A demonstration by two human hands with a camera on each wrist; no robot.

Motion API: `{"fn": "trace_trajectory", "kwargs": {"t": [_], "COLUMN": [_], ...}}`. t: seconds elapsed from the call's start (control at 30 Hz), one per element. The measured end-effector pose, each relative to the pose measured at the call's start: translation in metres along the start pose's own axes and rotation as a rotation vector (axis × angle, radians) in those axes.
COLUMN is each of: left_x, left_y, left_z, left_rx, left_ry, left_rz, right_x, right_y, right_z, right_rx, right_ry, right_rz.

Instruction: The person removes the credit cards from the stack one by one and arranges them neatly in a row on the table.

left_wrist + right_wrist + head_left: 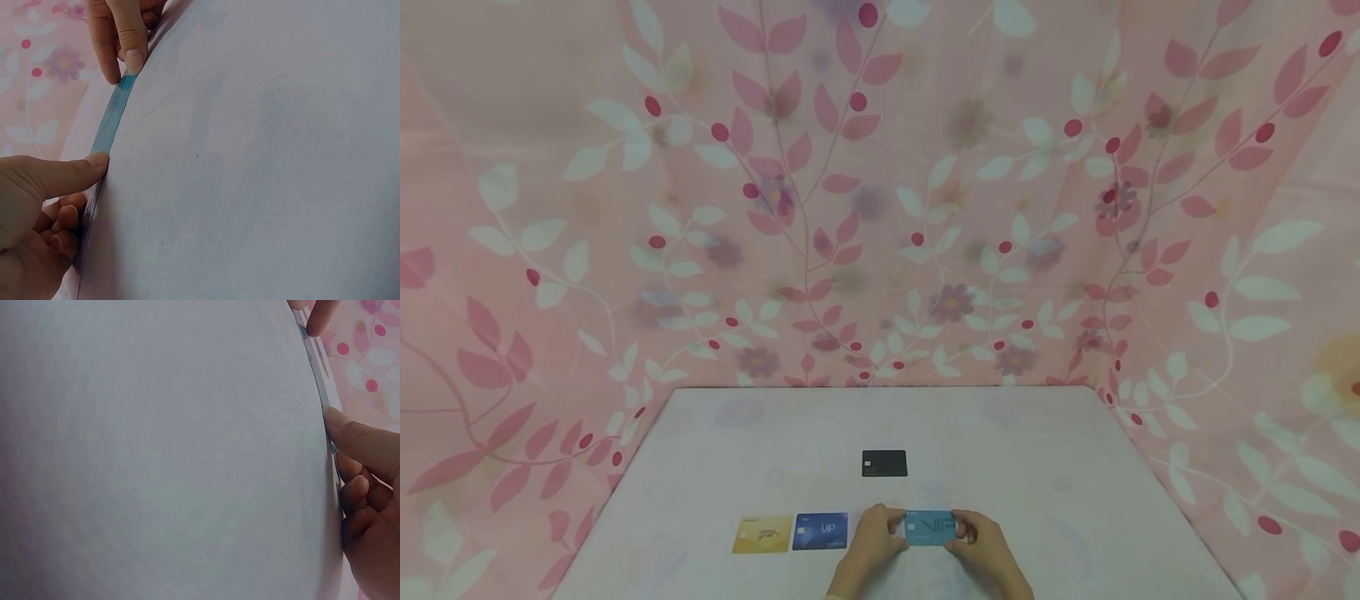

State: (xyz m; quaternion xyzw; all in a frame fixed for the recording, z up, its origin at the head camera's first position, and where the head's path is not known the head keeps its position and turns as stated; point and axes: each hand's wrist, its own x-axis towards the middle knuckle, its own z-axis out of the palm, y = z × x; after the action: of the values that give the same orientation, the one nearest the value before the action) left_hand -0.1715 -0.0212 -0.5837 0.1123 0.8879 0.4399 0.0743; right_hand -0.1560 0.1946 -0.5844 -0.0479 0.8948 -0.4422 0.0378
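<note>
A teal card with "VIP" lettering (927, 530) lies level at the front middle of the white table, between both hands. My left hand (874, 540) pinches its left edge, with thumb and fingertips at that side. At the opposite edge, my right hand (987, 547) pinches it in the same manner. The left wrist view shows the card (113, 119) as a thin strip close to the tabletop; whether it touches the surface I cannot tell. From the right wrist view, the right thumb lies along the card's edge and the other fingers of the right hand (372, 481) are curled.
Left of my left hand, a blue VIP card (820, 532) lies beside a gold card (761, 535). Farther back near the middle is a black card (884, 463). Pink floral cloth (880, 208) rises behind and along both sides of the white table (1037, 442).
</note>
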Motion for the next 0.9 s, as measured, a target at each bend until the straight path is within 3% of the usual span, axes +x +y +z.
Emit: {"fn": "trace_trajectory", "kwargs": {"t": [0.33, 0.9], "left_x": [0.0015, -0.0008], "left_y": [-0.0035, -0.0016], "left_z": [0.0033, 0.0029], "left_rx": [0.022, 0.017], "left_ry": [0.023, 0.027], "left_rz": [0.044, 0.027], "right_x": [-0.0002, -0.0001], "right_y": [0.0028, 0.0051], "right_z": [0.0014, 0.0015], "right_rx": [0.006, 0.015], "right_ry": [0.019, 0.009], "right_rz": [0.006, 0.0]}}
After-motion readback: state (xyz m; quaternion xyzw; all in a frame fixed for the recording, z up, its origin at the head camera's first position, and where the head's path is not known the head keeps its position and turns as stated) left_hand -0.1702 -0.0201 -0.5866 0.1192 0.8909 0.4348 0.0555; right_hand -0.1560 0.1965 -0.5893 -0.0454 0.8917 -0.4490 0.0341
